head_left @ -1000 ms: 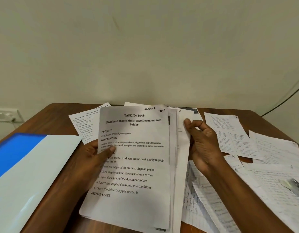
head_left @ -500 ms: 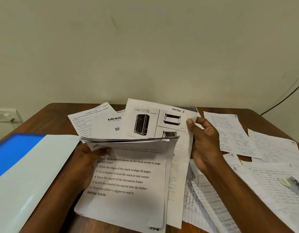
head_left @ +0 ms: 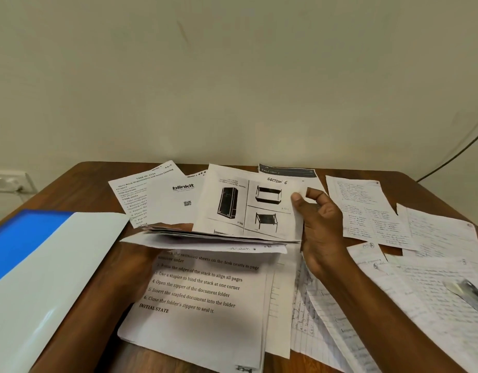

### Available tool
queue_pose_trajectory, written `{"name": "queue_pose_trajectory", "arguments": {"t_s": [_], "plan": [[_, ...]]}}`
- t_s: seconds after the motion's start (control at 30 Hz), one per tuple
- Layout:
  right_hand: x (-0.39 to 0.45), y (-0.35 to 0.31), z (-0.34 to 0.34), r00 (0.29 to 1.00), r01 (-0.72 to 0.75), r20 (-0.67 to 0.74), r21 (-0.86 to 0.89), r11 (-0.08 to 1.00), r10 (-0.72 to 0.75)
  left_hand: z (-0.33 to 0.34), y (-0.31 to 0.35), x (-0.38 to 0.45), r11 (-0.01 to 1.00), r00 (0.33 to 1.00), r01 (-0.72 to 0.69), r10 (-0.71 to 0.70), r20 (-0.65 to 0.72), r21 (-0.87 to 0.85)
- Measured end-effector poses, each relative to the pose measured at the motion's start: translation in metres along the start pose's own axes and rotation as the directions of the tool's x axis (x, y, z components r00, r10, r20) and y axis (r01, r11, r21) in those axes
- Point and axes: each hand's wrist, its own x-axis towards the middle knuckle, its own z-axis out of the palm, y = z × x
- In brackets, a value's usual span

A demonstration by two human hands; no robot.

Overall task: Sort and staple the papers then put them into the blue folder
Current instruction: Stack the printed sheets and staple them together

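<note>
Your left hand (head_left: 141, 267) grips the folded-over stack (head_left: 205, 286) from beneath so your right hand (head_left: 321, 224), fingers pinching the "Section 6" sheet (head_left: 248, 203), can read its label for sorting, while the blue folder (head_left: 44, 265) waits open on the tabletop (head_left: 92, 184) at left.

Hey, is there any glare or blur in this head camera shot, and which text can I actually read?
Head view: soft glare streaks the pale flap of the blue folder; the instruction sheet reads sharply, the handwritten pages at right are too soft to read; the table edge bows from wide-angle distortion.
</note>
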Motion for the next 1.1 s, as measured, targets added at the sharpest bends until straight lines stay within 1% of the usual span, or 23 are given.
{"name": "queue_pose_trajectory", "arguments": {"t_s": [0.03,0.13,0.3,0.37,0.53,0.6,0.67,0.73,0.8,0.93,1.03,1.1], "plan": [[-0.001,0.002,-0.001,1.0,-0.002,0.003,-0.009,1.0,0.002,0.009,0.003,0.0,1.0,0.999,0.002,-0.001,0.044,-0.016],[-0.005,0.01,-0.001,1.0,-0.018,0.022,-0.029,0.999,0.019,0.014,-0.001,0.003,0.999,0.995,0.021,-0.017,0.095,-0.04],[-0.009,0.019,0.003,0.997,-0.061,0.036,-0.075,0.995,0.064,0.004,-0.01,0.009,0.994,0.994,0.106,-0.106,0.035,0.001],[-0.01,0.023,0.005,0.994,-0.092,0.051,-0.107,0.99,0.098,0.008,-0.008,0.009,0.988,0.987,0.156,-0.155,0.048,-0.019],[-0.017,0.019,0.006,0.975,-0.186,0.101,-0.101,0.977,0.196,0.016,0.001,0.003,0.967,0.962,0.25,-0.253,0.105,0.037],[-0.015,0.016,0.007,0.971,-0.199,0.116,-0.084,0.976,0.208,0.015,0.002,0.004,0.963,0.955,0.268,-0.271,0.121,0.039],[-0.015,0.013,0.009,0.974,-0.201,0.09,-0.075,0.977,0.208,0.015,0.002,0.004,0.963,0.955,0.268,-0.27,0.126,0.034],[-0.014,0.011,0.008,0.977,-0.196,0.06,-0.098,0.976,0.202,0.011,0.0,0.005,0.964,0.958,0.267,-0.267,0.108,0.013],[-0.017,0.005,0.008,0.976,-0.198,0.059,-0.163,0.967,0.209,0.007,-0.003,0.008,0.965,0.961,0.264,-0.264,0.084,0.009],[-0.02,0.007,0.015,0.959,-0.159,0.191,-0.259,0.953,0.211,-0.003,-0.001,0.011,0.972,0.972,0.235,-0.235,0.01,0.005],[-0.022,0.023,0.026,0.949,-0.104,0.251,-0.32,0.942,0.19,0.0,0.008,0.007,0.984,0.982,0.175,-0.178,-0.06,-0.042],[-0.024,0.036,0.034,0.935,-0.109,0.283,-0.342,0.933,0.213,-0.001,0.011,0.005,0.985,0.981,0.164,-0.169,-0.1,-0.059]]}}
